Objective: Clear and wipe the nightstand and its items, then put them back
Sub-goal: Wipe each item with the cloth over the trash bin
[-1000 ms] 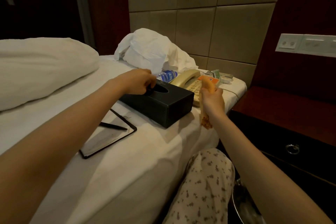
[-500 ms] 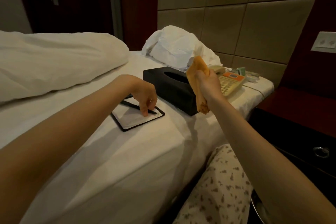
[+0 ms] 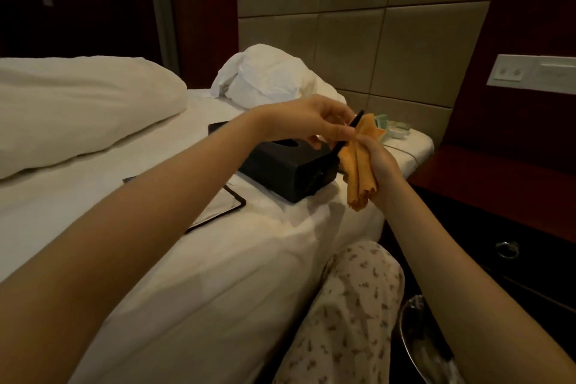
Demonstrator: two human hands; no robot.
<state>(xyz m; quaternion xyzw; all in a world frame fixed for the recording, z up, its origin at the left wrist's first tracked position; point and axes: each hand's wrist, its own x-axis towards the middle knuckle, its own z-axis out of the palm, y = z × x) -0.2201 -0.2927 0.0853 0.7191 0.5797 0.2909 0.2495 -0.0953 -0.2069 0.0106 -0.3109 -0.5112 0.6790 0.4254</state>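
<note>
Head view: left hand (image 3: 307, 121) raised over the bed, thumb and fingertips pinching a slim black pen (image 3: 357, 119); pen tilted, top end leaning right, shaft lying against the cloth. Right hand (image 3: 380, 162) curled in a fist round a folded orange cleaning cloth (image 3: 358, 178), folds sticking out above and below the grip. Both hands meet just above the right end of a black rectangular tissue box (image 3: 280, 167), which sits on the white bed sheet (image 3: 193, 274). Near the box, toward the camera, a white notepad in a black frame holder (image 3: 227, 206) lies flat on the sheet, partly hidden by the left forearm. Small green-and-white items (image 3: 381, 121) at the bed's far corner, too blurred to identify. Dark red wooden nightstand (image 3: 498, 193) stands to the right of the bed, a metal ring pull (image 3: 507, 249) on its drawer. Floral trouser knee (image 3: 352, 305) low in frame.
</note>
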